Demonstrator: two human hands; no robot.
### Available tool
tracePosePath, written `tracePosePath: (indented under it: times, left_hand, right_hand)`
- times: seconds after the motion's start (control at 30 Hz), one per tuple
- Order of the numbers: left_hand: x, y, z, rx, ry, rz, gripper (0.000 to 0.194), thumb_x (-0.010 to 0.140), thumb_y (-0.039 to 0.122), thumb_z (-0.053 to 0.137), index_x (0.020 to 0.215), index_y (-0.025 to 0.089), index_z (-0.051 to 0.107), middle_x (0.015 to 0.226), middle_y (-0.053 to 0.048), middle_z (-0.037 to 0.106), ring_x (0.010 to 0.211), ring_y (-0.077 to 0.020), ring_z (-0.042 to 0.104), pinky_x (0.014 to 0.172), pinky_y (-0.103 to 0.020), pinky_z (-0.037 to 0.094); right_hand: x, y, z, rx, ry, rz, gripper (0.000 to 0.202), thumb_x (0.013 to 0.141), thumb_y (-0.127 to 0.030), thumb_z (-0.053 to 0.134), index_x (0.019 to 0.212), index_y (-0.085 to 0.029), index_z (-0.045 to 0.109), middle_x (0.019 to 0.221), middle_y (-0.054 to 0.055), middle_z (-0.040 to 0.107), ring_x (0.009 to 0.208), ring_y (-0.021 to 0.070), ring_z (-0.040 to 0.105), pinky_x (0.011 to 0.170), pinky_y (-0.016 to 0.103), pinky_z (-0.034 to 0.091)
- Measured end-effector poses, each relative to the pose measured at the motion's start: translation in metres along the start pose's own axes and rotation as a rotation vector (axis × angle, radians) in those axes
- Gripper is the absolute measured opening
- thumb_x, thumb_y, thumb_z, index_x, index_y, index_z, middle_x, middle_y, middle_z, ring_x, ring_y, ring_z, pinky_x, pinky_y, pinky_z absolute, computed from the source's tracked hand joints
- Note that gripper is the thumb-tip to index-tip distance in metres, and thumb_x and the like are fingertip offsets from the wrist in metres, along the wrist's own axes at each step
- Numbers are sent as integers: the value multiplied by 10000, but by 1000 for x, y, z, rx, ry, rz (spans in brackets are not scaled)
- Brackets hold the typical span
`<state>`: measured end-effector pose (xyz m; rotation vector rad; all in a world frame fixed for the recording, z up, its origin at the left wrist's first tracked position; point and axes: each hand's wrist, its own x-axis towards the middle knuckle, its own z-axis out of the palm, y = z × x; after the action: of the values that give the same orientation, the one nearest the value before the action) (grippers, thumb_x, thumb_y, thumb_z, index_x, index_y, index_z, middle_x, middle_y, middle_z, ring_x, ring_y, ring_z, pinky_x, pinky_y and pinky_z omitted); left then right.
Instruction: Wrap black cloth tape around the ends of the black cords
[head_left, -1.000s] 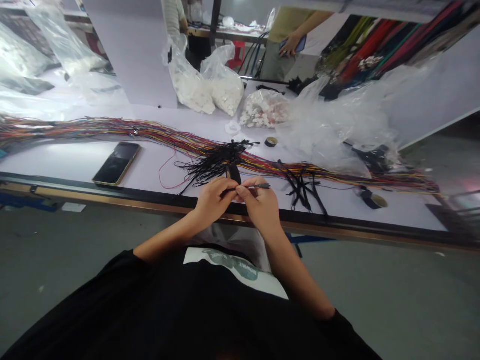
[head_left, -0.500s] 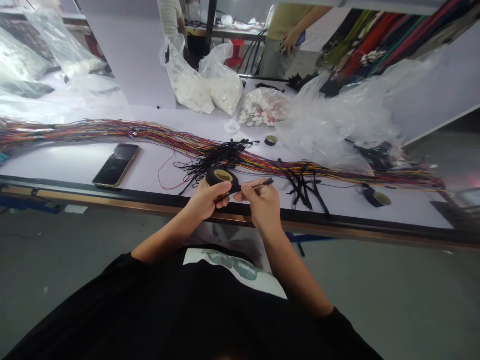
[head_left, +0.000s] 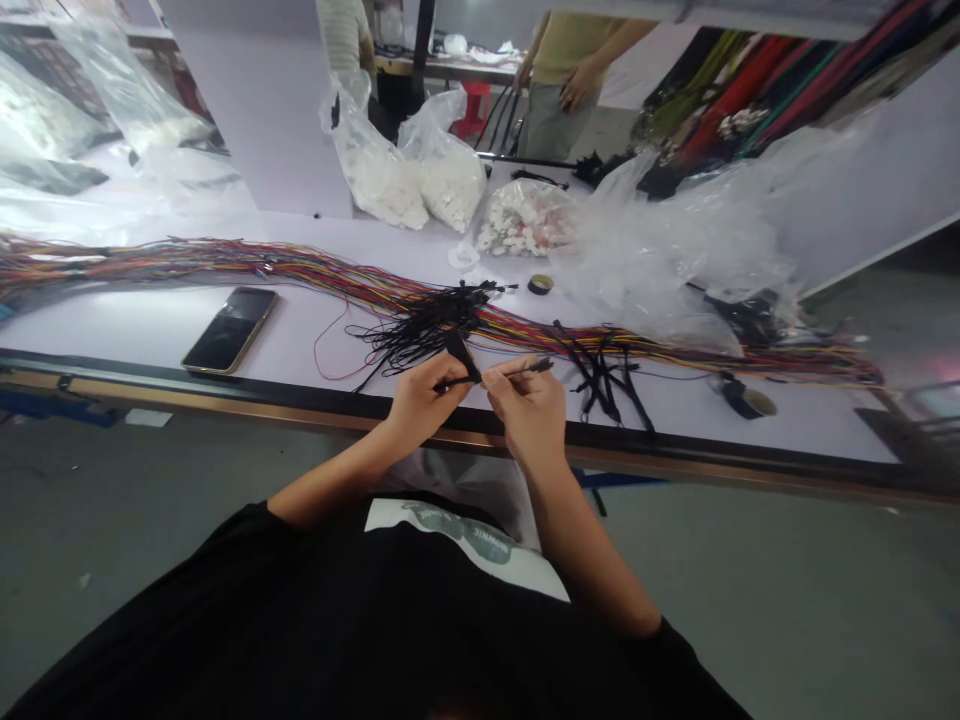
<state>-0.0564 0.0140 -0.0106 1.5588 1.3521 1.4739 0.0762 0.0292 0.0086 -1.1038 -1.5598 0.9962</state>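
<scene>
My left hand (head_left: 427, 398) is closed on a thin black cable, its fingertips pinched near the table's front edge. The roll of black tape (head_left: 460, 354) stands edge-on just above the meeting fingertips, joined to the cable there. My right hand (head_left: 529, 405) pinches the same cable, and a dark connector end (head_left: 541, 366) sticks out past its fingers to the right. Behind both hands a heap of black cables (head_left: 427, 322) lies over a long bundle of coloured wires (head_left: 322, 268).
A phone (head_left: 231, 330) lies left on the table. Black taped pieces (head_left: 604, 385) and another tape roll (head_left: 750, 400) are to the right. Plastic bags of white parts (head_left: 450, 185) stand behind. Beyond the table stands a person (head_left: 574, 85).
The tape roll has turned from showing its core to edge-on, and my left fingers have shifted from the roll onto the cable. The person opposite has moved their hands.
</scene>
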Motion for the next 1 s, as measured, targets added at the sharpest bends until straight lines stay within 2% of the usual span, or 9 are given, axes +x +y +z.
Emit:
tracePosePath:
  times: [0.13,0.23,0.37,0.53,0.6,0.73,0.83,0.9,1.0]
  left_hand:
    - [-1,3,4,30,12,56,158,720,110,553,590,171,488,566,53,492,560,-72,462,566,-204,376]
    - [-6,3,7,-122,8,27,63,732,156,586,737,178,527,694,39,535,615,-66,502,600,-203,409]
    - [-4,4,5,-522,88,-152,429,654,334,718,966,217,448,859,21,535,549,-39,483,491,-184,396]
    - [9,-2,-8,-740,-436,-392,562,645,713,549,809,176,533,618,-22,523,518,-120,512,375,-212,317]
    - [9,-4,-10,-707,-462,-403,556,624,712,558,797,183,543,624,-24,523,521,-123,503,373,-212,288]
    - [0,-1,-17,-384,-325,-62,519,590,623,656,846,187,537,775,-40,546,701,-157,545,569,-282,449]
    - [-4,5,-28,-36,-437,264,679,426,506,808,962,190,537,971,-80,538,930,-225,517,775,-353,473]
    - [-3,7,-31,46,-500,303,690,438,489,814,987,187,524,981,-73,525,846,-188,510,694,-306,472]
    - [2,4,-22,62,-261,186,319,693,380,681,876,185,508,815,-3,510,653,-100,464,570,-218,407]
  right_hand:
    - [1,4,3,38,-109,27,209,750,-404,604,820,-217,543,556,-72,501,448,91,475,465,233,397]
    - [2,1,2,-50,-12,-74,161,766,-366,592,756,-217,530,679,-34,554,571,110,558,547,251,455]
    - [1,3,3,-26,39,-137,167,777,-376,585,752,-222,523,817,-8,580,615,107,582,591,269,488]
    - [-4,9,10,151,-25,-89,223,749,-415,614,742,-222,503,846,-8,601,541,93,567,510,262,473]
    - [-3,9,12,218,-18,-28,240,730,-408,632,714,-220,484,744,-23,616,502,93,554,477,247,451]
    - [5,5,11,372,47,177,269,683,-373,646,647,-220,428,466,-72,532,389,87,479,404,211,367]
    - [11,3,3,315,24,206,243,648,-329,663,602,-210,456,440,-71,512,391,81,446,414,213,346]
    - [12,1,-3,180,16,112,207,644,-310,679,587,-200,514,495,-53,538,467,91,478,480,230,381]
    - [9,-4,-7,-20,31,-50,172,669,-313,682,593,-205,571,606,-31,572,615,121,529,606,261,424]
